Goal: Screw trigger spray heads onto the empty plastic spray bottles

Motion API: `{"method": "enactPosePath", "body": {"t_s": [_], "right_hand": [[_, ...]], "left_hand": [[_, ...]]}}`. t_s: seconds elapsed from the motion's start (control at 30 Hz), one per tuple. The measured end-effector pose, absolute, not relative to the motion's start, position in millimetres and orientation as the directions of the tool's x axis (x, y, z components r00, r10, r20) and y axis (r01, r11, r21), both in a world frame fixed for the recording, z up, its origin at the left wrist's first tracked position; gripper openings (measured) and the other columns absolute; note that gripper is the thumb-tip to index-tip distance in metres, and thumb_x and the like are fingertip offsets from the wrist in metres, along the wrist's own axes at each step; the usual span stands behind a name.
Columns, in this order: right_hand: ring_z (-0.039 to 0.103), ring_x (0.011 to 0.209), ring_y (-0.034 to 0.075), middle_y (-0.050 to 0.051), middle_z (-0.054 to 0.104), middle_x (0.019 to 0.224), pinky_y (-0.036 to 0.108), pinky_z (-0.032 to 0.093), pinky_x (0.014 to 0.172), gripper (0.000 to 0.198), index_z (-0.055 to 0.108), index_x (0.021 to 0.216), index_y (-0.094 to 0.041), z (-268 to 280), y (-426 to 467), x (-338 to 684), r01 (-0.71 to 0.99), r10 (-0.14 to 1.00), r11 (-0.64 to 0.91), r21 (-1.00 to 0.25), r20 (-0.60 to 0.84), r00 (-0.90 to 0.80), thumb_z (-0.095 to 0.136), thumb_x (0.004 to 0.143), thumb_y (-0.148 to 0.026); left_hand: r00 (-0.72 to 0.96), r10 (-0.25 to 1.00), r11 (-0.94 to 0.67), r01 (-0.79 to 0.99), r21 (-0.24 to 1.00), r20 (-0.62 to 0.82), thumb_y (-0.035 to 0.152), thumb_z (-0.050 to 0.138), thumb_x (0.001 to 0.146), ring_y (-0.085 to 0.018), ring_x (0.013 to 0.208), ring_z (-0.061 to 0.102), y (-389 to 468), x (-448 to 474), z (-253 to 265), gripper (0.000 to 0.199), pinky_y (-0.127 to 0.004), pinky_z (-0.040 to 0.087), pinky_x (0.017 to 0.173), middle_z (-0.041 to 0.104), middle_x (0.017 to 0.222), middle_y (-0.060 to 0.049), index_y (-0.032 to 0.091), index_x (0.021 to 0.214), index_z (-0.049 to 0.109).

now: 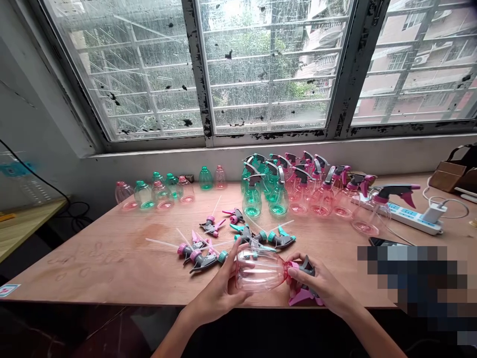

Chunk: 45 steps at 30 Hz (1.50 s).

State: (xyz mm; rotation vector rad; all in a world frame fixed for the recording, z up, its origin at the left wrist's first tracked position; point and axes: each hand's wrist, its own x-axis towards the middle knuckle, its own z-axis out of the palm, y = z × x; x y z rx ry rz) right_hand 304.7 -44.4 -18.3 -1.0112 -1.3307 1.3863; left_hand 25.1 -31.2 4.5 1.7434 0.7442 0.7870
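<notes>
A clear pink spray bottle point(260, 271) lies sideways in the air over the table's front edge, its base to the left. My left hand point(223, 291) is wrapped around the base end. At the neck, my right hand point(316, 283) is closed on the grey and pink trigger sprayer head point(306, 267), which sits on the bottle's mouth. Whether its collar is fully tight I cannot tell. Just behind my left hand lie several loose sprayer heads with thin tubes, some with pink collars point(203, 259) and some with teal ones point(282, 238).
Open pink and green bottles point(164, 195) stand at the back left. Bottles fitted with sprayer heads point(298, 194) crowd the back right, beside a white power strip point(413, 217) with a plug and cable. A dark phone point(383, 242) lies at right. Windows line the wall behind.
</notes>
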Motion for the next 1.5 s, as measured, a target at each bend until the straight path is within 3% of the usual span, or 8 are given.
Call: {"method": "enactPosePath", "body": {"t_s": [0.1, 0.3, 0.47, 0.67, 0.93, 1.13, 1.3, 1.5], "right_hand": [[0.071, 0.062, 0.021, 0.002, 0.075, 0.068, 0.031, 0.052, 0.062, 0.041, 0.062, 0.096, -0.018, -17.1, -44.5, 303.8, -0.088, 0.973, 0.021, -0.996, 0.041, -0.229, 0.077, 0.083, -0.054], [0.071, 0.062, 0.02, 0.002, 0.074, 0.069, 0.031, 0.054, 0.062, 0.043, 0.063, 0.095, -0.019, -14.9, -44.6, 303.4, -0.087, 0.981, 0.019, -0.996, 0.036, -0.19, 0.078, 0.081, -0.056], [0.072, 0.061, 0.022, 0.002, 0.075, 0.068, 0.032, 0.054, 0.062, 0.044, 0.063, 0.094, -0.02, -15.9, -44.6, 303.4, -0.09, 0.981, 0.016, -0.996, 0.033, -0.189, 0.079, 0.079, -0.057], [0.068, 0.06, 0.02, 0.002, 0.075, 0.065, 0.03, 0.05, 0.061, 0.041, 0.063, 0.096, -0.018, -17.4, -46.3, 301.8, -0.096, 0.982, 0.019, -0.995, 0.036, -0.186, 0.081, 0.08, -0.052], [0.067, 0.062, 0.018, 0.002, 0.074, 0.069, 0.029, 0.049, 0.061, 0.038, 0.065, 0.093, -0.018, -19.8, -45.8, 304.1, -0.115, 0.973, -0.002, -0.993, 0.024, -0.23, 0.08, 0.081, -0.051], [0.066, 0.064, 0.018, 0.002, 0.074, 0.071, 0.029, 0.047, 0.062, 0.038, 0.064, 0.095, -0.017, -22.3, -44.8, 306.6, -0.083, 0.969, -0.004, -0.997, 0.017, -0.248, 0.078, 0.083, -0.05], [0.064, 0.065, 0.019, 0.002, 0.072, 0.071, 0.03, 0.046, 0.064, 0.039, 0.063, 0.098, -0.017, -23.3, -44.2, 308.9, -0.053, 0.967, 0.012, -0.999, 0.025, -0.255, 0.077, 0.084, -0.051], [0.064, 0.066, 0.018, 0.002, 0.072, 0.072, 0.029, 0.047, 0.065, 0.038, 0.063, 0.1, -0.017, -24.4, -44.3, 309.5, -0.056, 0.962, 0.022, -0.998, 0.036, -0.272, 0.076, 0.086, -0.049]], "left_hand": [[0.597, 0.791, -0.237, 0.097, 0.967, 0.134, 0.029, 0.081, 0.082, -0.033, 0.146, 0.036, -31.0, 23.7, 4.0, 0.116, -0.044, 0.034, 0.12, 0.014, 0.17, -0.009, 0.037, 0.16, -0.005], [0.591, 0.788, -0.318, 0.15, 0.936, 0.173, 0.028, 0.072, 0.091, -0.03, 0.151, 0.028, -31.7, 22.1, 3.2, 0.104, -0.044, 0.026, 0.124, 0.01, 0.171, -0.006, 0.039, 0.16, -0.005], [0.598, 0.778, -0.314, 0.107, 0.943, 0.192, 0.03, 0.072, 0.091, -0.031, 0.141, 0.044, -32.1, 24.2, 3.8, 0.104, -0.046, 0.038, 0.118, 0.01, 0.171, -0.008, 0.044, 0.159, -0.006], [0.613, 0.769, -0.275, 0.059, 0.96, 0.182, 0.033, 0.075, 0.089, -0.032, 0.157, 0.011, -30.4, 21.0, 1.0, 0.104, -0.052, 0.021, 0.126, 0.006, 0.172, -0.005, 0.04, 0.16, -0.001], [0.6, 0.774, -0.363, 0.158, 0.918, 0.203, 0.025, 0.064, 0.096, -0.03, 0.155, 0.019, -31.6, 21.3, 1.1, 0.097, -0.048, 0.016, 0.127, 0.005, 0.172, -0.005, 0.04, 0.159, -0.009], [0.59, 0.8, -0.275, 0.196, 0.941, 0.111, 0.036, 0.074, 0.089, -0.032, 0.158, 0.004, -30.5, 20.6, 2.1, 0.107, -0.051, 0.007, 0.128, 0.008, 0.172, -0.006, 0.034, 0.161, -0.005], [0.6, 0.796, -0.251, 0.198, 0.947, 0.085, 0.037, 0.074, 0.089, -0.032, 0.157, 0.013, -29.4, 20.3, 5.7, 0.108, -0.048, 0.013, 0.127, 0.004, 0.172, -0.006, 0.036, 0.16, -0.008], [0.587, 0.8, -0.253, 0.141, 0.957, 0.125, 0.036, 0.076, 0.088, -0.032, 0.158, 0.003, -29.4, 23.1, 5.8, 0.112, -0.05, 0.004, 0.128, 0.004, 0.172, -0.005, 0.037, 0.159, -0.011]]}}
